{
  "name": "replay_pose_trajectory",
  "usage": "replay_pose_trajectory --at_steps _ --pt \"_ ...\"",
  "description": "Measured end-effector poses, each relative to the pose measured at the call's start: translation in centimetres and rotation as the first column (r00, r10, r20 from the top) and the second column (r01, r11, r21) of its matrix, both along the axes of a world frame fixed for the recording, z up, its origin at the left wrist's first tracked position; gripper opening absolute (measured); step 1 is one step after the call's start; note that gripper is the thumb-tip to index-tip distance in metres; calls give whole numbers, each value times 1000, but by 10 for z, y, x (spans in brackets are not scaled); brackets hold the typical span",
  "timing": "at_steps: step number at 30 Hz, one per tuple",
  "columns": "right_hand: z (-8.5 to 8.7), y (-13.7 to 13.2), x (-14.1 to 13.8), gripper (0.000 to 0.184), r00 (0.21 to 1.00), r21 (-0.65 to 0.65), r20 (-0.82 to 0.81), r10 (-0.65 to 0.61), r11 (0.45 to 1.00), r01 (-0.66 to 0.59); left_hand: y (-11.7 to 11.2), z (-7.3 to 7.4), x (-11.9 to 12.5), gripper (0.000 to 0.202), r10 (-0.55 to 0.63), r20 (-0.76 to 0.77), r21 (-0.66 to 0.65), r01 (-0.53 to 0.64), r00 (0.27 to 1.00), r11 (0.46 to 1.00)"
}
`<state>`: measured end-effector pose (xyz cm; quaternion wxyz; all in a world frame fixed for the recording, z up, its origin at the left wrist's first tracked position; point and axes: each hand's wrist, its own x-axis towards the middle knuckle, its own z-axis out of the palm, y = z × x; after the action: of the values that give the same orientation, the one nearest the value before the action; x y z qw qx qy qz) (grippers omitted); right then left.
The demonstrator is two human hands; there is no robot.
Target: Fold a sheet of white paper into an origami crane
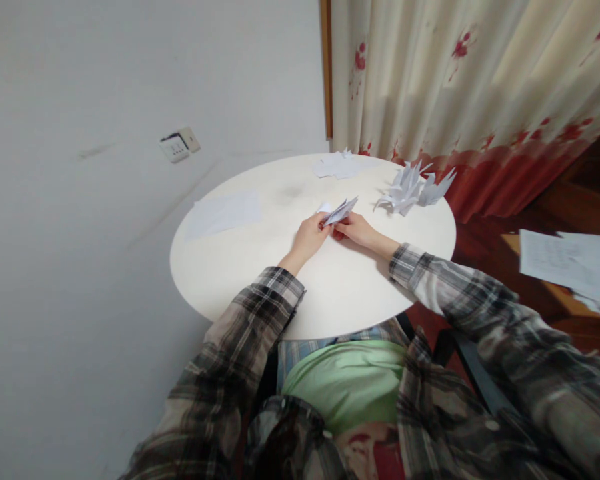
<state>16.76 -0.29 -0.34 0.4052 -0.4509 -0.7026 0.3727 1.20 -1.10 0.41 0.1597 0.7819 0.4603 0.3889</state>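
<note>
A folded piece of white paper (341,211) is held between both hands, a little above the middle of the round white table (230,267). My left hand (310,235) grips its left end with closed fingers. On the other side, my right hand (357,231) has its fingers closed at the paper's lower right edge. Some fingertips are hidden behind the paper and each other. Just beyond my left hand, a small white paper piece (323,207) shows partly. Several folded paper figures with pointed tips (405,189) stand in a cluster to the right.
Flat white sheets (225,212) lie at the table's left, and smaller paper pieces (336,165) near its far edge. A wall with a socket (175,148) borders the left. Curtains (430,80) hang behind. Papers (570,263) rest on a lower wooden surface at right.
</note>
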Motion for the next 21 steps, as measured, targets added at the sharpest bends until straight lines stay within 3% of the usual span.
replay_pose_trajectory --at_steps 21 --pt "1 0 0 13 1000 4 12 -1 1000 1 0 0 0 29 -4 -1 -21 4 1000 1000"
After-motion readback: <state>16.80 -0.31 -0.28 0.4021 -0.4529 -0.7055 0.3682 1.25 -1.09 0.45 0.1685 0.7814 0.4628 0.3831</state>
